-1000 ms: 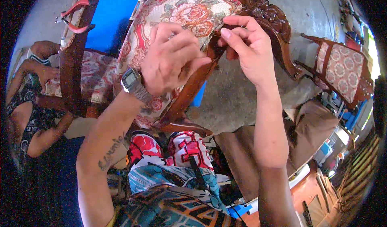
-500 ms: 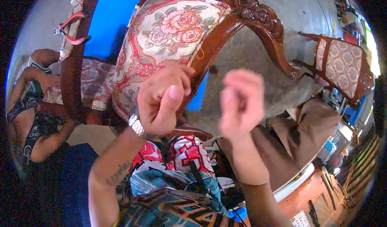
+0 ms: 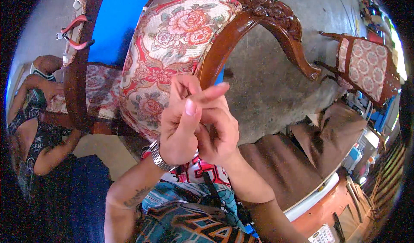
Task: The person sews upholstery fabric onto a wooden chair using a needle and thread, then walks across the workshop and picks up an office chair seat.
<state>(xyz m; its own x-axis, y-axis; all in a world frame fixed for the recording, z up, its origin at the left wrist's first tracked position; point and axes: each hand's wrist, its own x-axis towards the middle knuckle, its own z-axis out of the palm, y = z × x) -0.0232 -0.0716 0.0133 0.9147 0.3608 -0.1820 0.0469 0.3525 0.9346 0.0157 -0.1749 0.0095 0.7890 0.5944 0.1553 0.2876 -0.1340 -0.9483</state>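
My left hand (image 3: 179,133), with a metal-band watch (image 3: 160,156) at its wrist, meets my right hand (image 3: 221,133) in front of the chair. The fingers of both are bent and pressed together, overlapping; one finger sticks out to the right. Anything between them is too small or hidden to name. Just beyond is an upholstered panel of floral fabric (image 3: 172,40), set in a carved, glossy brown wooden frame (image 3: 224,49). Neither hand clearly touches the fabric.
Red-handled pliers (image 3: 75,32) hang on the frame's far left. At the left, another person (image 3: 41,126) sits with a hand near a floral seat (image 3: 103,87). A second upholstered chair (image 3: 366,68) stands at the far right. Brown sheet material (image 3: 297,156) lies on the right.
My hands, apart half a second ago, have come together. The right one moved left to meet the left, which shifted slightly right. The chair is nearly unmoved in view.
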